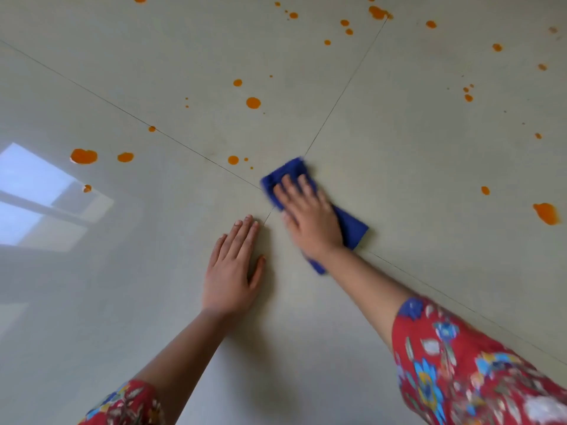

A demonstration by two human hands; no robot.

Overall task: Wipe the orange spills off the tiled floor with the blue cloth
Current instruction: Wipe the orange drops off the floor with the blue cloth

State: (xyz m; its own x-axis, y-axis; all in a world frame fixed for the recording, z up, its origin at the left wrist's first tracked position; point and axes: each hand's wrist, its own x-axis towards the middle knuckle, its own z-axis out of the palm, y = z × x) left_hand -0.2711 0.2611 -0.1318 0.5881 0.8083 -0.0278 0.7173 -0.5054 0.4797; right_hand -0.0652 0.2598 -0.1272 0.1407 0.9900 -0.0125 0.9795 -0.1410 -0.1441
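Note:
A folded blue cloth [288, 173] lies on the pale tiled floor [414, 154] where four tiles meet. My right hand [308, 216] presses flat on top of it, fingers spread, covering its middle. My left hand [233, 268] rests flat on the floor just left of the cloth, holding nothing. Orange spills dot the floor: a round drop [253, 103] ahead, a small drop [233, 160] just left of the cloth, a large blot [83, 156] at the left, another blot [546, 213] at the far right, and several more toward the top.
Grout lines [343, 90] cross under the cloth. A bright window reflection [33, 191] shines on the glossy floor at the left. My red floral sleeves [460, 363] fill the lower corners.

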